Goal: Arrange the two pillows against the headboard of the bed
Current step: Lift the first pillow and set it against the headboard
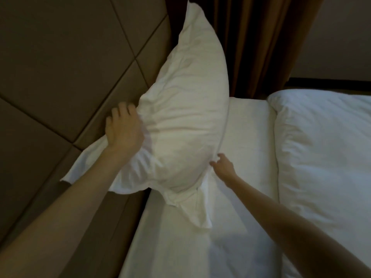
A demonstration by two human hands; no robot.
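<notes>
One white pillow (186, 109) stands on its long edge on the bed, leaning against the padded brown headboard (66, 63). My left hand (123, 129) grips the pillow's upper near edge next to the headboard, fingers curled over it. At the pillow's lower edge, where it meets the sheet, my right hand (223, 167) touches the seam with bent fingers. The loose open end of the pillowcase (192, 209) trails toward me. No second pillow shows in the view.
A white sheet (200, 247) covers the mattress. A thick white duvet (325, 153) lies folded back on the right. Brown curtains (259, 41) hang behind the bed's far side. A beige wall (341, 33) is at the upper right.
</notes>
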